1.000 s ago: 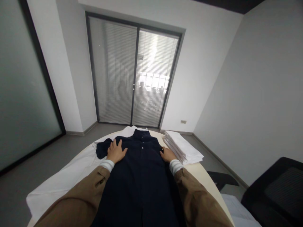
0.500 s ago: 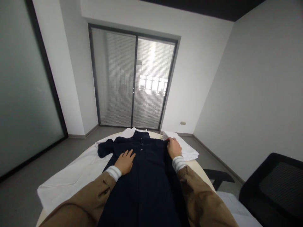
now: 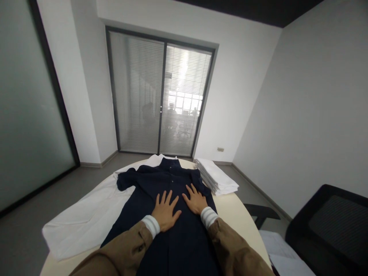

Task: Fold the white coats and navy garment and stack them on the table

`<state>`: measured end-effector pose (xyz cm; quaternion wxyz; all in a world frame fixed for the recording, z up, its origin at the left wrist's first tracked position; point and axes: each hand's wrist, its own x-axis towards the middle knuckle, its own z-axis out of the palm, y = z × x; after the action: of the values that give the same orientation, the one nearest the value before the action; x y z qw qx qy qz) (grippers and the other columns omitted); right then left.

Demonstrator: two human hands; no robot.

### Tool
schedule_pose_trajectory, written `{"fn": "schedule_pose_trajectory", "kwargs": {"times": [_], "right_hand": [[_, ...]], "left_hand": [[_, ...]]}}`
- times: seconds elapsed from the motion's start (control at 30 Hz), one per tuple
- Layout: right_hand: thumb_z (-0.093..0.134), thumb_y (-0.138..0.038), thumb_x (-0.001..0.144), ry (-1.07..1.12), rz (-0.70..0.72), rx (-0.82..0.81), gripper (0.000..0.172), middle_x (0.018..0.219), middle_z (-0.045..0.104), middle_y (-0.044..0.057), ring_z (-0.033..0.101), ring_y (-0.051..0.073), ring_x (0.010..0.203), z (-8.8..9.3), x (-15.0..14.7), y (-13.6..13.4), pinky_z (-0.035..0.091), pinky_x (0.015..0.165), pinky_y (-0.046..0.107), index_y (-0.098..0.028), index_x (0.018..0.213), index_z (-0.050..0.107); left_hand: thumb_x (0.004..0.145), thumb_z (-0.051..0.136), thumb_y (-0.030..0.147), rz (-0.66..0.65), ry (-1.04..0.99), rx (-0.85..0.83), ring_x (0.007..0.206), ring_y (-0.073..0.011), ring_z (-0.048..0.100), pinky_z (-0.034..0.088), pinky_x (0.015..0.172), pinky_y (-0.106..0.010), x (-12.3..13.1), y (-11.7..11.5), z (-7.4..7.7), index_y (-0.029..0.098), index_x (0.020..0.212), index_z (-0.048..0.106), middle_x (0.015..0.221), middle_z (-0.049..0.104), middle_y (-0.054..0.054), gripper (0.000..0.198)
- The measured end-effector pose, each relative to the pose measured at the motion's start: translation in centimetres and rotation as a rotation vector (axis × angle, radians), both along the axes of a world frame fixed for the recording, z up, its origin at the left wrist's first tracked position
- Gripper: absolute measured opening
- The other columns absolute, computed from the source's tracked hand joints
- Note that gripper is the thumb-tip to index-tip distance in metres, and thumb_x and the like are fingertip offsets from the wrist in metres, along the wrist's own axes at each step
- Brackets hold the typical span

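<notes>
A dark navy short-sleeved shirt (image 3: 172,245) lies front side up on the round table (image 3: 240,222), its buttoned collar at the far edge. My left hand (image 3: 166,211) rests flat on the middle of the shirt with the fingers spread. To its right, my right hand (image 3: 195,199) lies open on the shirt's chest, fingers also apart. The left sleeve in view stretches outward; the right sleeve is turned down along the shirt's side. Under the shirt's left part spreads a white garment (image 3: 83,218).
A stack of folded white cloth (image 3: 216,178) sits at the table's far right. Beyond the right edge stand a black mesh chair (image 3: 330,226) and some white papers (image 3: 283,253). A glass door with blinds (image 3: 161,96) is in the wall ahead.
My right hand has let go of the shirt's right shoulder area and come inward onto the chest. My left hand has slid right and nearer to me, its fingers spreading.
</notes>
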<state>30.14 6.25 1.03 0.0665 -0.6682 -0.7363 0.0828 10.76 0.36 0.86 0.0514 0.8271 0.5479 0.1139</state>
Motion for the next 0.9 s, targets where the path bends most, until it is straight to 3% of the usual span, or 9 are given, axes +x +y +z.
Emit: {"fn": "schedule_pose_trajectory", "kwargs": {"times": [0.13, 0.33, 0.47, 0.57, 0.67, 0.8, 0.9], "right_hand": [[0.03, -0.068, 0.092, 0.031, 0.033, -0.011, 0.07, 0.164, 0.014, 0.004, 0.041, 0.035, 0.136, 0.1, 1.5, 0.6, 0.027, 0.11, 0.055, -0.035, 0.154, 0.024], [0.029, -0.06, 0.096, 0.007, 0.058, -0.007, 0.064, 0.162, 0.022, 0.006, 0.03, 0.03, 0.144, 0.9, 1.8, 0.9, 0.023, 0.113, 0.051, -0.03, 0.153, 0.028], [0.029, -0.062, 0.096, -0.027, -0.028, 0.064, 0.067, 0.159, 0.028, 0.011, 0.03, 0.038, 0.141, 0.4, 0.5, -0.9, 0.019, 0.111, 0.06, -0.025, 0.151, 0.034], [0.027, -0.07, 0.092, -0.007, -0.001, 0.038, 0.073, 0.162, 0.022, 0.008, 0.028, 0.04, 0.142, -0.3, 0.3, -2.0, 0.012, 0.111, 0.065, -0.03, 0.153, 0.028], [0.025, -0.071, 0.092, -0.004, 0.052, 0.012, 0.072, 0.163, 0.017, 0.004, 0.026, 0.038, 0.144, -0.4, 1.1, -2.0, 0.007, 0.113, 0.064, -0.034, 0.154, 0.025], [0.029, -0.065, 0.093, -0.028, 0.058, -0.04, 0.067, 0.163, 0.016, 0.003, 0.031, 0.036, 0.142, 1.0, 1.5, -0.6, 0.008, 0.114, 0.062, -0.036, 0.153, 0.025], [0.037, -0.054, 0.094, -0.061, -0.015, -0.078, 0.061, 0.159, 0.03, 0.01, 0.04, 0.038, 0.136, 2.3, -0.2, 0.2, 0.02, 0.109, 0.063, -0.028, 0.149, 0.037]], "left_hand": [[0.094, 0.025, 0.063, 0.08, -0.031, -0.023, 0.148, -0.0397, 0.01, 0.009, 0.116, -0.063, 0.8, -2.3, -0.3, 0.02, 0.153, 0.031, 0.162, 0.018, -0.012, 0.074], [0.093, 0.026, 0.065, -0.055, -0.044, -0.098, 0.149, -0.0355, 0.01, 0.018, 0.116, -0.061, 0.2, -5.3, 0.4, 0.023, 0.155, 0.026, 0.163, 0.011, -0.008, 0.075], [0.092, 0.033, 0.063, 0.072, 0.022, 0.012, 0.148, -0.0388, 0.009, 0.012, 0.117, -0.061, -2.2, -3.8, 1.1, 0.021, 0.15, 0.039, 0.162, 0.017, -0.009, 0.071], [0.09, 0.038, 0.063, 0.182, 0.07, 0.014, 0.146, -0.0452, 0.011, 0.009, 0.114, -0.066, -3.3, -2.4, 0.8, 0.021, 0.15, 0.04, 0.161, 0.022, -0.012, 0.074], [0.09, 0.035, 0.064, 0.188, 0.09, -0.02, 0.145, -0.0461, 0.015, 0.012, 0.114, -0.064, -3.1, -1.8, 0.2, 0.019, 0.151, 0.037, 0.159, 0.027, -0.014, 0.076], [0.091, 0.031, 0.063, 0.189, 0.105, -0.005, 0.145, -0.0465, 0.017, 0.014, 0.113, -0.063, -2.0, -1.5, 0.0, 0.017, 0.151, 0.035, 0.158, 0.027, -0.016, 0.076], [0.09, 0.034, 0.063, 0.204, 0.116, -0.044, 0.143, -0.0481, 0.019, 0.019, 0.111, -0.063, -1.6, -0.9, 0.8, 0.017, 0.151, 0.036, 0.158, 0.028, -0.018, 0.077]]}}
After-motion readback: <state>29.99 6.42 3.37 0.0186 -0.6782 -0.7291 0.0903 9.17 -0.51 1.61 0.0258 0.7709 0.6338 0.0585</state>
